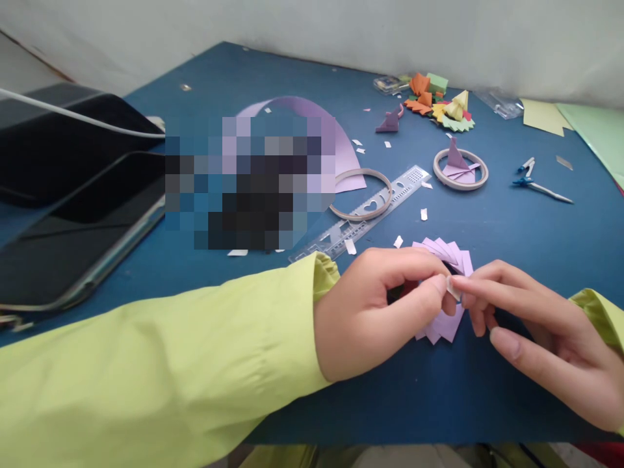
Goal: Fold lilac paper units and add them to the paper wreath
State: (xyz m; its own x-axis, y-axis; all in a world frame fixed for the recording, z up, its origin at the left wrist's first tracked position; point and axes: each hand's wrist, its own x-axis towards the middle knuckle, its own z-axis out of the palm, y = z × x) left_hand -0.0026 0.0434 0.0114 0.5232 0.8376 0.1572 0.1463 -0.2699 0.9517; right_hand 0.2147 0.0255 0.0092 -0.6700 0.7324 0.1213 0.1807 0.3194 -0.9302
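Observation:
My left hand pinches a small white scrap between thumb and curled fingers. The index fingertip of my right hand touches the scrap's other side, while its thumb stands well apart. Beneath both hands is a ring of folded lilac paper with pointed pleats, lying on the blue table. My fingers hide the ring's middle and much of its left and right sides.
A clear ruler, a tape roll and another tape roll lie beyond my hands. A blue-and-white compass is at right, a phone at left. Colourful folded papers and paper scraps sit farther back.

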